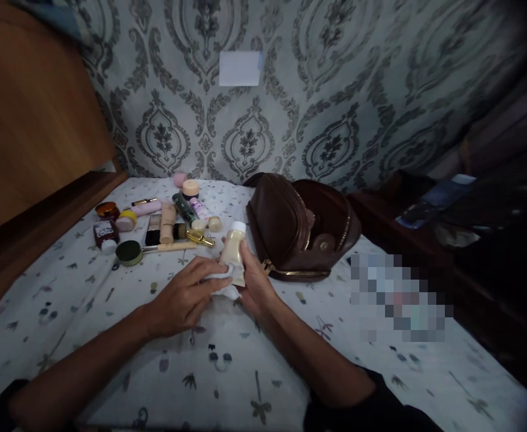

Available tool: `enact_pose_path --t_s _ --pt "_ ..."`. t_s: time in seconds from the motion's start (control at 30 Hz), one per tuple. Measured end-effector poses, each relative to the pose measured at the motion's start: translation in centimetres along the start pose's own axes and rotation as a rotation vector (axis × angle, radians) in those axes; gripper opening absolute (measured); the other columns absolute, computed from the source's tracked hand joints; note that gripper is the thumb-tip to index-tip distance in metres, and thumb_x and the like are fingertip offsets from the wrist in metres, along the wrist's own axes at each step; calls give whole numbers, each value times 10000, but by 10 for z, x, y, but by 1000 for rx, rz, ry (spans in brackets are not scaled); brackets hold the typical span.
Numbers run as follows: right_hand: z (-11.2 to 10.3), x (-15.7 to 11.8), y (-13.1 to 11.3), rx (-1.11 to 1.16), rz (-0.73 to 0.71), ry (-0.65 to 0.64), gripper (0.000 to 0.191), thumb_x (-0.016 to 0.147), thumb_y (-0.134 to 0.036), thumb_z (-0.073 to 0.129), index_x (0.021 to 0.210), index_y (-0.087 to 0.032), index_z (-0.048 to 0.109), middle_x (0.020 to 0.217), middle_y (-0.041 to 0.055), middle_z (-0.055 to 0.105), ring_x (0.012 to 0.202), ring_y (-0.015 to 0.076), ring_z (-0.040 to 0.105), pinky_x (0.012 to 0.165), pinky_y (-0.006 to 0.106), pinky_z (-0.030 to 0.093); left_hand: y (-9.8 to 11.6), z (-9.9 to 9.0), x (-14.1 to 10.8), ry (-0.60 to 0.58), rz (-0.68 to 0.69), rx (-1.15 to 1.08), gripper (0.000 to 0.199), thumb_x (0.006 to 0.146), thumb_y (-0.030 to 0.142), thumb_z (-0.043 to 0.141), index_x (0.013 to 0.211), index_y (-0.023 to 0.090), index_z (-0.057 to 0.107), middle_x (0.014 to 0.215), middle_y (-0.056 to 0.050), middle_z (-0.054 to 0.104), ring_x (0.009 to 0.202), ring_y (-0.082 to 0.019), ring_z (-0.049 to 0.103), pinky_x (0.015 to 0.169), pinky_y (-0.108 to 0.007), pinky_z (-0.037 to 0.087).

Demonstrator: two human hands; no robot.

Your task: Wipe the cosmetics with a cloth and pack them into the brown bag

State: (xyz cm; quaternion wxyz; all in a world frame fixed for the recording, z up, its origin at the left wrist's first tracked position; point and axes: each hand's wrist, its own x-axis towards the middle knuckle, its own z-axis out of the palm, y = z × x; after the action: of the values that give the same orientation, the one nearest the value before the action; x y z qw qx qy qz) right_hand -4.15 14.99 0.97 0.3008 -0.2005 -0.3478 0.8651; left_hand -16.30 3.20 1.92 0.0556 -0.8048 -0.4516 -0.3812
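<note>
Cream bottle: in R hand, sl. tilted, white cap up; just L of R palm.
R hand: curled round bottle's R side.
L hand: fingers bent, pinching white cloth agst bottle's lower pt.
Brown bag: open, just beyond R hand.
Cosmetics: on sheet, beyond L hand.

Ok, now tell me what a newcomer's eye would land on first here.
Probably the dark brown bag, gaping open right of centre near the patterned wall. Next, just left of it, the right hand grips a cream tube while the left hand holds a white cloth against it. Cosmetics lie scattered farther left.
</note>
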Motion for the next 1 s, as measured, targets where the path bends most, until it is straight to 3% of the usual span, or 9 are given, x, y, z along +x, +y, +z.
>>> enact_pose_path --t_s 0.1,0.23,0.4,0.53,0.77,1.0 --pt "-2 1 0 -28 -49 51 459 719 -592 748 936 -201 642 785 30 718 777 217 681 575 282 523 -2 0 -1 16 -12 -44 442 947 96 424 1361 217 518 1221 -171 618 1119 -267 572 912 -453 507" --pt "-2 -1 3 -68 -92 47 394 706 -502 792 930 -224 627 807 -11 709 756 179 662 599 256 511 -8 1 -6 75 -131 -39 452 954 107 423 1371 240 531 1275 -147 583 1157 -257 557 974 -452 483" --pt "4 -9 9 -59 57 -94 323 747 -427 768 957 -209 656 796 -4 708 752 181 653 651 272 515 -16 -2 -8 156 -308 29 429 983 179 397 1386 226 539 1349 -137 533 1263 -268 507 1061 -459 439" --pt "6 -10 10 -32 189 -51 286 803 -448 722 951 -206 677 738 -12 701 659 150 625 643 257 512 -19 -2 -8 216 -416 30 419 988 222 416 1391 205 532 1341 -127 515 1279 -257 488 1084 -442 423" --pt "2 -3 13 -14 105 -69 476 797 -605 674 1009 -179 689 799 18 726 772 189 665 674 281 525 -9 -1 -6 113 -274 -127 422 986 183 414 1379 258 548 1314 -122 530 1248 -253 515 1050 -430 452" --pt "-5 -2 8 41 113 22 431 749 -596 738 817 -183 633 594 -35 620 538 127 581 503 222 464 4 -4 0 -23 -172 -374 407 989 210 422 1363 272 569 1303 -132 563 1197 -262 570 1003 -402 486"
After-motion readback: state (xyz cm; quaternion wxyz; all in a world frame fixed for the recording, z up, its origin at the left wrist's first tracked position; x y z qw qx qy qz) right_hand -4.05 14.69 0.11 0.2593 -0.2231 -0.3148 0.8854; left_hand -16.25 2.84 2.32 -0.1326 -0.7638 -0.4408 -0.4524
